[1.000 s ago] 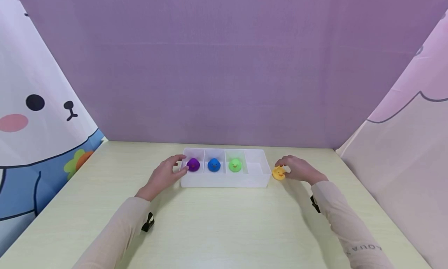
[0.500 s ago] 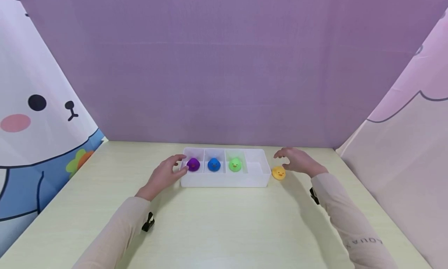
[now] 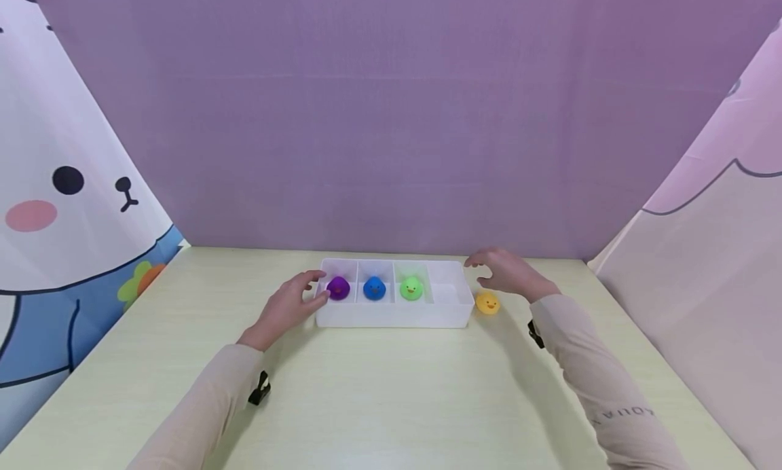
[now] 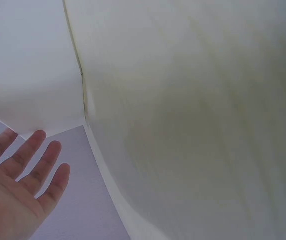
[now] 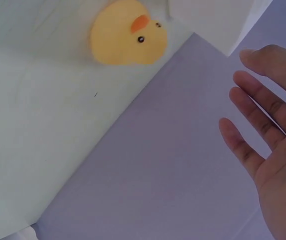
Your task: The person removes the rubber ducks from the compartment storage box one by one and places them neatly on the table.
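Right hand [image 3: 507,273]: since a second ago I see it has let go of the yellow duck [image 3: 488,303], risen and swung over to the far right corner of the tray [image 3: 391,315]; its fingers bend loosely away from the thumb and grip nothing. Whether a fingertip touches the tray, I cannot tell.
Yellow duck: it sits upright on the table [image 3: 391,395], just beside the tray's right end, by the near right corner, beak towards the table's near edge; my right wrist feed shows a slim gap between the two.
Left hand [image 3: 287,310]: I find it unmoved at the tray's left end, fingers by the far left corner, thumb close to the purple duck [image 3: 338,288]; the fingers are parted and relaxed, and I cannot tell whether they press the tray.
Tray: white, it stands near the table's far edge, long side along it, four compartments in a row.
Purple duck: in the first compartment, counting from the tray's left end.
Blue duck [image 3: 375,288]: in the second.
Green duck [image 3: 411,288]: in the third.
Sleeves [image 3: 201,402]: both beige, crossing the table from its near edge.
Backdrop [image 3: 391,130]: purple, rising behind the table's far edge.
Cartoon cloth [image 3: 73,252]: hangs beyond the left edge.
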`<state>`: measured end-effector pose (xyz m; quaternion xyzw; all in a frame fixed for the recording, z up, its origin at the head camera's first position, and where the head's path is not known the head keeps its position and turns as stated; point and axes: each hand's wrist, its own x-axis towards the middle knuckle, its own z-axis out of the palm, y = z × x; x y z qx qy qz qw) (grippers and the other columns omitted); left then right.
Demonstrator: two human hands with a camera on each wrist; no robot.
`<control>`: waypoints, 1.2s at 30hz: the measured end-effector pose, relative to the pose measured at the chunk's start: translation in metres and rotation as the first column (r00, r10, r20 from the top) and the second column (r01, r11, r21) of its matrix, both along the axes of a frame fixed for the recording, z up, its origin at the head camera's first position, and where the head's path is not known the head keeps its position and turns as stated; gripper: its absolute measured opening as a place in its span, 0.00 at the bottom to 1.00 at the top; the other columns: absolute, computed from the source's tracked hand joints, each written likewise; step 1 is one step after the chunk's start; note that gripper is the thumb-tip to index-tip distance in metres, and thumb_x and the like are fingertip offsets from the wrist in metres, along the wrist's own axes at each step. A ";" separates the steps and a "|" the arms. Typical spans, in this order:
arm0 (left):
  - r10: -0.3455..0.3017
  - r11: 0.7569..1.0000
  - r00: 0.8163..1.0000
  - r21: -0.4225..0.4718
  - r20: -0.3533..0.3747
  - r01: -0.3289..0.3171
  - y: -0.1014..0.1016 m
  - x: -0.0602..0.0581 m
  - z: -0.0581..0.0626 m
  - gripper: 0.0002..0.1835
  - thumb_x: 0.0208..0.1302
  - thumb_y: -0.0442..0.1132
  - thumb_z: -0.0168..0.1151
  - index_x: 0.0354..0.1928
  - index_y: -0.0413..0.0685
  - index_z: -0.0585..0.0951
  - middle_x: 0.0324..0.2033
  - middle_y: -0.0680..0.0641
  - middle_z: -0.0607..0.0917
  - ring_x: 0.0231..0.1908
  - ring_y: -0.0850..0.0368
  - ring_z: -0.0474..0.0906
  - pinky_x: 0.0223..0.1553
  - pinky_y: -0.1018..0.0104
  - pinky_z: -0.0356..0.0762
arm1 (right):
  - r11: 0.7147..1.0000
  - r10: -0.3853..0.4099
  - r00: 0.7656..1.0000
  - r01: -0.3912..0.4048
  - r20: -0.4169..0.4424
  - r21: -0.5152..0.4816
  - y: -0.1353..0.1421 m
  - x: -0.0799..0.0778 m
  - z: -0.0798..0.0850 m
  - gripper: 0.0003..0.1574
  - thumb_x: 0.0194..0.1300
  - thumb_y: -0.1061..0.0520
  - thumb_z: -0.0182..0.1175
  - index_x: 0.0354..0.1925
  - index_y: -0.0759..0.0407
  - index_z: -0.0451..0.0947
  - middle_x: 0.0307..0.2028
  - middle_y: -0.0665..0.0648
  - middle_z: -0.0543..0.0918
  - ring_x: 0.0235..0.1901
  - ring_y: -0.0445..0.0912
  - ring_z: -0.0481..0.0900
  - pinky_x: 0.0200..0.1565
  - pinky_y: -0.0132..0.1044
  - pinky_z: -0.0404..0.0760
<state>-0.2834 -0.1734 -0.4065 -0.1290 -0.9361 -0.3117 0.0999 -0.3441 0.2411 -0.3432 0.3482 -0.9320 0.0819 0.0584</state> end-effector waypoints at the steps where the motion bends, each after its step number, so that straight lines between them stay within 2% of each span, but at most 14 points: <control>1: 0.001 1.000 1.000 0.001 0.001 -0.001 0.000 0.000 0.000 0.26 0.61 0.49 0.56 0.60 0.49 0.70 0.54 0.41 0.76 0.49 0.43 0.76 0.46 0.47 0.75 | 1.000 0.001 1.000 -0.001 0.001 0.001 -0.003 0.000 0.001 0.21 0.51 0.65 0.64 0.46 0.61 0.78 0.44 0.58 0.82 0.46 0.53 0.78 0.47 0.47 0.77; 12: 0.006 1.000 1.000 0.002 0.005 -0.006 0.000 0.000 -0.001 0.26 0.61 0.51 0.56 0.60 0.51 0.70 0.55 0.43 0.76 0.50 0.43 0.76 0.47 0.46 0.75 | 0.999 0.040 0.998 -0.040 0.038 -0.008 -0.032 -0.002 0.001 0.20 0.53 0.64 0.63 0.47 0.61 0.78 0.46 0.57 0.81 0.49 0.52 0.77 0.51 0.46 0.76; 22: 0.016 1.000 1.000 -0.004 0.006 -0.016 0.000 -0.002 -0.002 0.26 0.60 0.51 0.56 0.59 0.51 0.70 0.56 0.44 0.76 0.51 0.44 0.75 0.47 0.47 0.75 | 0.993 0.116 0.993 -0.116 0.014 -0.008 -0.058 -0.004 -0.002 0.19 0.52 0.64 0.63 0.46 0.60 0.79 0.46 0.55 0.82 0.48 0.50 0.78 0.50 0.43 0.77; 36: 0.013 1.000 1.000 -0.002 0.000 -0.013 -0.001 -0.001 -0.003 0.26 0.60 0.50 0.56 0.59 0.50 0.70 0.55 0.43 0.76 0.50 0.43 0.76 0.46 0.46 0.75 | 0.991 0.132 0.991 -0.132 0.023 0.008 -0.089 -0.006 -0.008 0.19 0.52 0.63 0.63 0.46 0.59 0.79 0.46 0.54 0.82 0.48 0.49 0.77 0.51 0.42 0.77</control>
